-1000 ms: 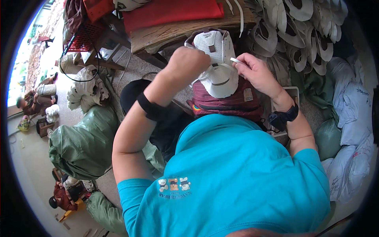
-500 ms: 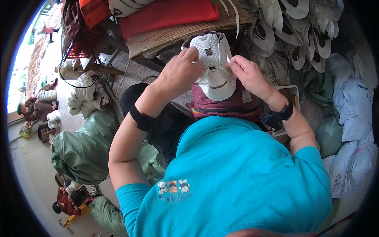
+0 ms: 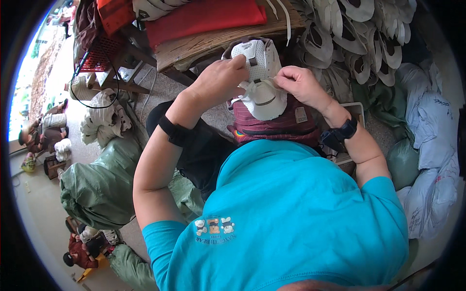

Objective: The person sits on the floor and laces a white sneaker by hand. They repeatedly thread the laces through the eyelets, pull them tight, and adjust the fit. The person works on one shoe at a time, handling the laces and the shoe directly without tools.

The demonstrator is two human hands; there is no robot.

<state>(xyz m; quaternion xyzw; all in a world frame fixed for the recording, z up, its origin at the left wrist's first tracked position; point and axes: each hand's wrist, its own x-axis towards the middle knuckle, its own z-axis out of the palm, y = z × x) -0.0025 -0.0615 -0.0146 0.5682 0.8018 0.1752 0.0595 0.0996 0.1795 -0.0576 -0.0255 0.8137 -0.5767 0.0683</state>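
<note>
One white mesh shoe (image 3: 265,96) sits against the maroon striped cloth (image 3: 264,130), toe (image 3: 270,110) nearest the wearer. Probably light, pliable, firmer toe: grip there. Right hand (image 3: 302,86) pinches white lace (image 3: 253,88); left hand (image 3: 218,80) curled, can't tell on what.

The left arm (image 3: 158,169), elbow bent at 8 o'clock, reaches up to the left hand (image 3: 219,80) near 12, fingers curled. The right arm (image 3: 369,154) bends at 3; the right hand (image 3: 304,88), near 2, pinches thumb against forefinger.
</note>
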